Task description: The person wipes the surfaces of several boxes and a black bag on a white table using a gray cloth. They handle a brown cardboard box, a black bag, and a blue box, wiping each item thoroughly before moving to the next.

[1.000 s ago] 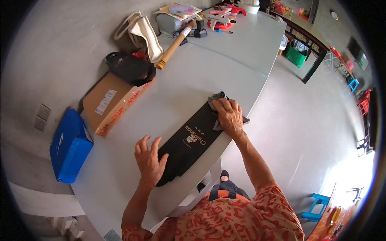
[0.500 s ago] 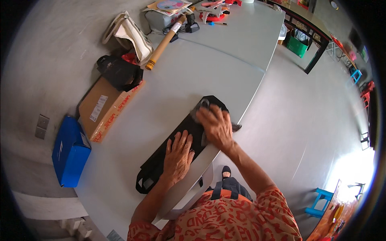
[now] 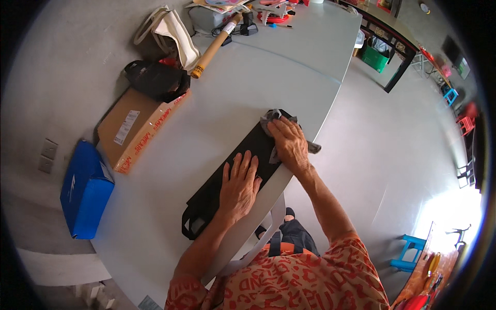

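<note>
Item 1, lower centre of the frame: left hand (image 3: 238,182), laid flat with fingers spread on the black bag (image 3: 232,175), nothing gripped. The bag is pinned lengthwise along the near edge of the grey desk (image 3: 248,82), its handles toward the lower left.

Item 2, just above and right of it: right hand (image 3: 289,144), pressed palm-down and closed loosely over a grey cloth (image 3: 271,120) at the bag's far end.

Handling note, as a judgement: the bag is best kept pinned by the flat hand while the cloth is drawn in even strokes along the fabric, so that it is not dragged off the desk edge.

Item 3, left of the frame: blue box (image 3: 85,191), cardboard carton (image 3: 137,129).

Item 4, upper left: black pouch (image 3: 155,80), cream tote (image 3: 173,31), cardboard tube (image 3: 214,47).
</note>
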Motion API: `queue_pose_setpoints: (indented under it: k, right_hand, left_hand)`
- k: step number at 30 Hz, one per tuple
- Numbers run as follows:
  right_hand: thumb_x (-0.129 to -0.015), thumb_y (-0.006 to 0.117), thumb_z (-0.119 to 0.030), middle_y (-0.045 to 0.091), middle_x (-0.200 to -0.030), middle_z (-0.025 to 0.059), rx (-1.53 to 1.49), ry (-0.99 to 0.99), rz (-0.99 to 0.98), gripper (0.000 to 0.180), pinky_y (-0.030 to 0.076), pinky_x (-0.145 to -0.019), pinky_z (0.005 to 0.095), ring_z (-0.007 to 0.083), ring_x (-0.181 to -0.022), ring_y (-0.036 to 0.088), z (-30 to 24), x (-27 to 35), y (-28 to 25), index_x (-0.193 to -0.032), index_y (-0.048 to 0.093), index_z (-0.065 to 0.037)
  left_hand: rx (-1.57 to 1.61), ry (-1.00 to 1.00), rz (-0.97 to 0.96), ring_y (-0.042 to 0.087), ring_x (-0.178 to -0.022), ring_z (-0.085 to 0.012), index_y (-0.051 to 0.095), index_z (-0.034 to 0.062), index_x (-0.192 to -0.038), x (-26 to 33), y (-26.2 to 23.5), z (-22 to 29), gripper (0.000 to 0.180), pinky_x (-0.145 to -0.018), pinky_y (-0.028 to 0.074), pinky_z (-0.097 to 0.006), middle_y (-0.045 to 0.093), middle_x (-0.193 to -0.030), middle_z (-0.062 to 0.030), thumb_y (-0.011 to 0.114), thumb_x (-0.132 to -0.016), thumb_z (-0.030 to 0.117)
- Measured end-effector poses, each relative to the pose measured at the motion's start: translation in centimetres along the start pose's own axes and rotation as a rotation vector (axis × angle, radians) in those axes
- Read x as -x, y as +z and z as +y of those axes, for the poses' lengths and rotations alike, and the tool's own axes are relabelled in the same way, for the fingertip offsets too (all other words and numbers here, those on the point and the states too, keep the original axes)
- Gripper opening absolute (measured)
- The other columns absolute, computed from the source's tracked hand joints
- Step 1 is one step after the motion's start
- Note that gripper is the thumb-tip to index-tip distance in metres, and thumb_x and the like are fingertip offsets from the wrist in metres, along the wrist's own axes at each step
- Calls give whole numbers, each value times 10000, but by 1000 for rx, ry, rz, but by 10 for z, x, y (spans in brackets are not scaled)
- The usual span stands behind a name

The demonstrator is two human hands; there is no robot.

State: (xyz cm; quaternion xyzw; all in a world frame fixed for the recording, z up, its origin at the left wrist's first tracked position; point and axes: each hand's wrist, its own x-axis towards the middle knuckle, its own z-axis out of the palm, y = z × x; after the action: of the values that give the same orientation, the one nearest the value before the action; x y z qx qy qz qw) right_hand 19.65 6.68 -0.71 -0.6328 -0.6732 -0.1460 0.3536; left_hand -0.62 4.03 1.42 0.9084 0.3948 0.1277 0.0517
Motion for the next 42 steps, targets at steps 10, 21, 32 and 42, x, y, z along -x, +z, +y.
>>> queue_pose_setpoints:
  k: [10,21,32,42]
  right_hand:
    - [-819,604,-58,668,-1145,79,-26,-58,-52,302,435,-978,447,283,-1204,556,-34,13,-13,-1110,674,-107]
    - [-815,592,-51,602,-1265,91,58,22,-57,383,352,-1079,511,290,-1281,487,-2,-8,15,-1195,626,-90]
    - [-804,623,-64,595,-1256,108,-377,-106,-269,380,405,-1062,470,324,-1263,503,-105,33,-19,-1180,650,-114]
    - [-859,565,-94,586,-1278,81,12,-29,-146,363,306,-1107,509,287,-1290,475,-28,-11,11,-1216,617,-133]
  left_hand:
    - [143,29,41,258,-1422,-312,373,77,-1436,9,5,-11,552,-1140,198,-545,313,-1522,-121,554,-947,260]
    - [14,-24,-86,220,-1423,-382,440,351,-1415,72,-29,-42,539,-1099,198,-625,252,-1561,-74,615,-906,390]
    - [21,-24,-57,224,-1413,-385,508,297,-1376,69,-24,-40,499,-1112,188,-590,290,-1535,-106,634,-893,319]
    - [110,-16,-54,259,-1395,-397,530,282,-1357,68,-32,-38,504,-1092,218,-597,275,-1549,-97,666,-872,298]
